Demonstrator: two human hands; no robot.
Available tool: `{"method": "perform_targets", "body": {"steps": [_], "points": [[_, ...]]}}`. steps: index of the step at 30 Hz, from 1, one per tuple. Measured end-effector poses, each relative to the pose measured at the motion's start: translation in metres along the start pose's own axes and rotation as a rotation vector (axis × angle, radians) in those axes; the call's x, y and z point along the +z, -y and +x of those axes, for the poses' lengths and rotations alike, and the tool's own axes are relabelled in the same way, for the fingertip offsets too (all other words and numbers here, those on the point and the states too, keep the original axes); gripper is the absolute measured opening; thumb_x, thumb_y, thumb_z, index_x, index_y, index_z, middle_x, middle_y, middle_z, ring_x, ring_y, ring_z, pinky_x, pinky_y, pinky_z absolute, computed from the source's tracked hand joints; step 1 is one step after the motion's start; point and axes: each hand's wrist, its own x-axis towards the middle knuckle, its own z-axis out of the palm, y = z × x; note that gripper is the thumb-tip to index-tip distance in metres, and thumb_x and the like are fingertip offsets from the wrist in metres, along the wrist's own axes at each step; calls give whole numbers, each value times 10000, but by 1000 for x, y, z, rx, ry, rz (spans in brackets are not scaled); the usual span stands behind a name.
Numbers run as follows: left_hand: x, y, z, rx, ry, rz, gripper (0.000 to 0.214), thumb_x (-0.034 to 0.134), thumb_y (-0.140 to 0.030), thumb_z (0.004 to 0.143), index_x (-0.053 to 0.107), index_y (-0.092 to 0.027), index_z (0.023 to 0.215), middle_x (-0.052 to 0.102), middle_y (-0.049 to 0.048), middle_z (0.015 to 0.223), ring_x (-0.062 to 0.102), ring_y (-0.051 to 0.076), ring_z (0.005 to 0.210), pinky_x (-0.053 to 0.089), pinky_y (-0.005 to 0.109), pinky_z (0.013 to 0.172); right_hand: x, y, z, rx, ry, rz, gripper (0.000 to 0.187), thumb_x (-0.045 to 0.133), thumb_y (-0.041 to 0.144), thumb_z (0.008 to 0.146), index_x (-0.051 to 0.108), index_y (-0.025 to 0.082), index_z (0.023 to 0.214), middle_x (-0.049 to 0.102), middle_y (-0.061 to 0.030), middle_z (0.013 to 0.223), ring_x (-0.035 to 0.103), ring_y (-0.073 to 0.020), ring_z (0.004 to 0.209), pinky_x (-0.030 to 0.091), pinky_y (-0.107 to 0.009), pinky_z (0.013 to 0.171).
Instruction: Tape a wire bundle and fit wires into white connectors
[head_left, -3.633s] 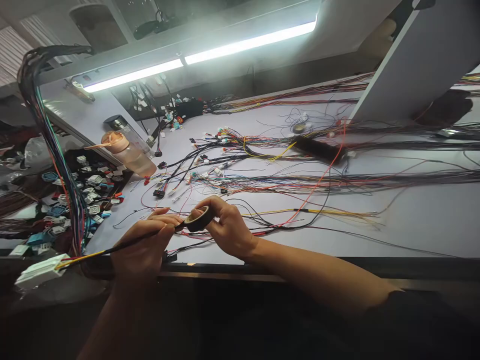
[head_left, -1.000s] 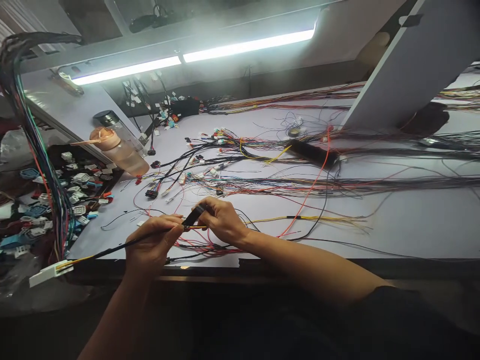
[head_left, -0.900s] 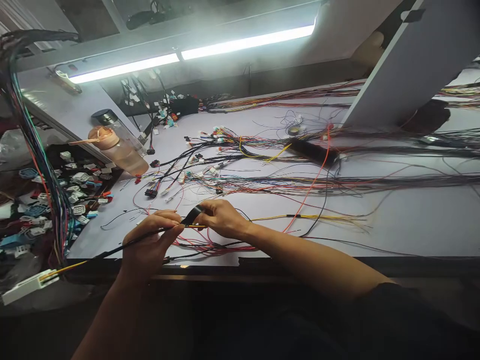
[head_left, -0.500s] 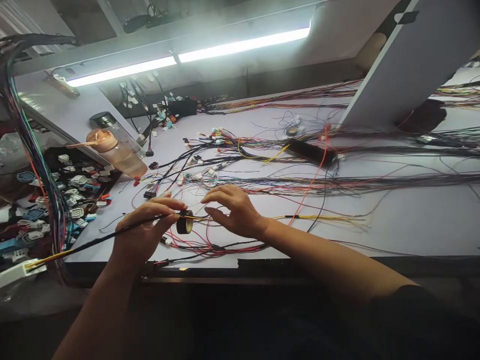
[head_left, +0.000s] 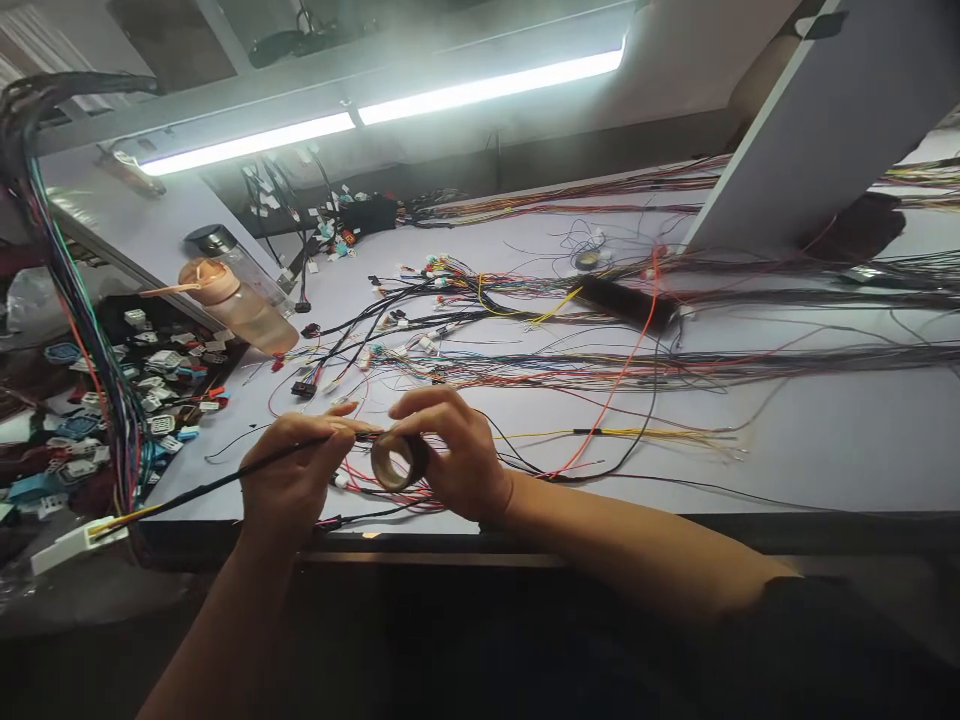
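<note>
White worktable (head_left: 832,440), person's left hand (head_left: 289,475) clamped on black-wrapped cable (head_left: 225,482) at near edge, white plug (head_left: 64,549) on cable's left end, right hand (head_left: 466,455) curled on tape roll (head_left: 381,468) just beside, wire bundles (head_left: 570,364) beyond, bottle (head_left: 251,312) back left, lit tube (head_left: 491,87) overhead.

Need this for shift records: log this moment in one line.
left hand: holding black-wrapped wire bundle | right hand: touching tape roll | white connector: at bundle's end

Two bright tube lights (head_left: 491,88) above pale worktop (head_left: 847,440); pale partition (head_left: 832,140) at right.
</note>
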Motion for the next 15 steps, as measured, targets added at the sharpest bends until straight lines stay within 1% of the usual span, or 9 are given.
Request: {"method": "perform_targets", "body": {"steps": [2,4,6,8,9,10,11,13,15], "points": [[0,1,-3,12,-13,-1,174,770,-292,781,607,-231,790,731,-18,747,739,231,771,552,530,947,1,2,-4,282,-61,115,155,540,377,964,549,222,964,697,-44,975,678,-144,897,537,-298,826],[-3,2,-5,33,-12,-4,187,776,-289,775,600,-228,766,729,-22,732,735,220,732,545,530,962,2,2,-4,516,8,186,158,534,384,954,507,229,956,698,-7,846,685,-136,765,539,-283,738],[-7,5,-6,-1,11,-23,187,785,-287,768,607,-231,776,731,-19,737,739,226,763,540,520,975,4,0,-1,633,86,247,171,527,393,945,481,229,929,651,34,715,637,-112,614,511,-246,631],[-12,9,-7,-119,63,-65,238,798,-325,759,637,-250,917,745,5,792,739,257,870,551,500,954,6,-3,3,654,90,300,193,532,410,934,473,227,917,593,59,649,566,-92,523,461,-217,544],[-13,11,-8,-183,91,-89,339,813,-359,740,638,-257,1012,753,25,841,733,273,916,565,482,925,7,-3,4,650,75,316,204,539,419,927,475,226,918,568,67,630,532,-86,497,435,-208,513],[-13,12,-10,-234,114,-104,424,828,-385,718,637,-257,1074,756,44,877,729,283,929,581,458,885,8,-4,5,641,62,322,213,548,426,920,479,225,920,554,72,617,505,-82,480,412,-202,492],[-11,13,-12,-266,130,-109,443,834,-397,707,647,-249,1081,755,58,897,729,282,913,592,435,849,8,-4,6,634,57,324,217,554,430,916,484,224,922,550,73,611,490,-80,474,398,-201,483],[-6,14,-16,-278,132,-100,283,810,-371,740,689,-229,953,748,62,890,728,259,849,598,405,816,9,-5,5,626,60,329,218,561,428,914,489,223,923,564,69,613,485,-81,476,391,-202,487],[1,13,-20,-248,99,-76,116,755,-317,801,694,-221,823,735,47,840,720,238,828,591,412,849,8,-7,3,629,79,320,189,561,400,914,496,222,929,573,68,610,501,-85,486,397,-205,503]]}}
